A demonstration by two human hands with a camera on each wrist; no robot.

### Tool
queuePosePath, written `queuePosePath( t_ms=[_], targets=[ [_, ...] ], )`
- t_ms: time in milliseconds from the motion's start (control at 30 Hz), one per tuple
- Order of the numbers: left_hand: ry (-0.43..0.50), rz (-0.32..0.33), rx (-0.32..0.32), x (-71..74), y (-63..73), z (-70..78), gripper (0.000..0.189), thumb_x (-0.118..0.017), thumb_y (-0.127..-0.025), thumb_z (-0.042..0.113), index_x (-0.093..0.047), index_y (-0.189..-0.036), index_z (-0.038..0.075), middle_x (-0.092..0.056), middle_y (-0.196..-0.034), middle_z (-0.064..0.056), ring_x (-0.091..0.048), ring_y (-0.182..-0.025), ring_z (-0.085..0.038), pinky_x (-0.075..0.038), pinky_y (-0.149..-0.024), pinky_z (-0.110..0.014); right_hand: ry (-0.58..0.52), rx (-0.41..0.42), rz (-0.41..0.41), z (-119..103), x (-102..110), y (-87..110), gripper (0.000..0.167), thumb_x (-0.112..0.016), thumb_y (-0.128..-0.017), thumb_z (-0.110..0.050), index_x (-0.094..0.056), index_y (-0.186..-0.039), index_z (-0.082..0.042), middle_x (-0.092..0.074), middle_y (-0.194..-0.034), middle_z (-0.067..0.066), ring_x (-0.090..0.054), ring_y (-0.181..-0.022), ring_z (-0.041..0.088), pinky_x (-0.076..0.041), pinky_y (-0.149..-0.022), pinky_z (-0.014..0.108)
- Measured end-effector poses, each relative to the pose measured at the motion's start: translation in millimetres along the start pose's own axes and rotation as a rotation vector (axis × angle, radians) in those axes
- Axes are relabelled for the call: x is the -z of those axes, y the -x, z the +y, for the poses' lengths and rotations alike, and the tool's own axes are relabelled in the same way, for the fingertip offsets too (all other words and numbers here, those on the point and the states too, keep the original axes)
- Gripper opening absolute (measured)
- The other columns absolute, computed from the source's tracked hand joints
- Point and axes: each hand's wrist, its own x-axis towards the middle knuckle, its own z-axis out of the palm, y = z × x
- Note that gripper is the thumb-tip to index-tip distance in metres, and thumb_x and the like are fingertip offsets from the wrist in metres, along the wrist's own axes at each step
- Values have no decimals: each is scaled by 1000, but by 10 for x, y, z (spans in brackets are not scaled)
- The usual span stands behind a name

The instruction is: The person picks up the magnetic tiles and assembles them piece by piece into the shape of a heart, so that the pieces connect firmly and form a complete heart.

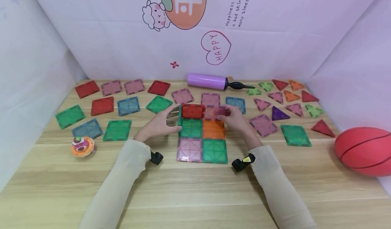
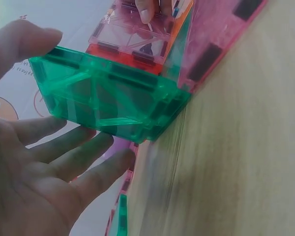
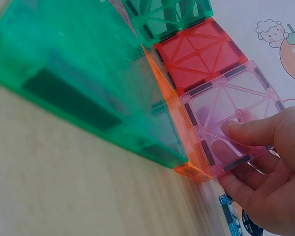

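Observation:
Flat on the table lie a green tile [image 1: 191,128], an orange tile [image 1: 213,129], a pink tile [image 1: 189,150] and another green tile [image 1: 215,151], joined in a block. Along the block's back edge stand a red tile [image 3: 201,55] and a pink magnetic tile [image 3: 236,110] side by side. My right hand [image 1: 236,118] pinches that pink tile, thumb on its face and fingers behind. At the left stands an upright green tile [image 2: 96,96]. My left hand [image 2: 44,172] spans it with fairly straight fingers, the thumb at its top edge.
Several square tiles, such as a green one [image 1: 117,130], lie loose at the left and back. Triangle tiles, one purple [image 1: 279,113], are scattered at the right. A purple pump [image 1: 207,81] lies behind; a red ball [image 1: 365,151] and a small toy [image 1: 82,146] flank the work.

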Motion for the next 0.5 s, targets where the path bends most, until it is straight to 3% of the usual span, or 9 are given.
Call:
queuePosePath(
  t_ms=[300, 500],
  targets=[
    [6, -43, 39, 16, 27, 6, 82, -69, -87, 15, -18, -152, 7, -36, -149, -20, -43, -133, -35, -42, -103, -45, -17, 31, 16, 31, -27, -16, 33, -59, -92, -2, -58, -125, -1, -63, -117, 20, -59, -103, 28, -49, -88, 36],
    [-2, -41, 39, 16, 24, -12, 84, -70, -86, 18, -19, -152, 9, -32, -152, -17, -39, -135, -35, -40, -104, -48, -13, 27, 21, 12, -24, -3, 34, -59, -92, -2, -57, -126, 0, -62, -118, 21, -58, -104, 28, -49, -90, 36]
  ],
)
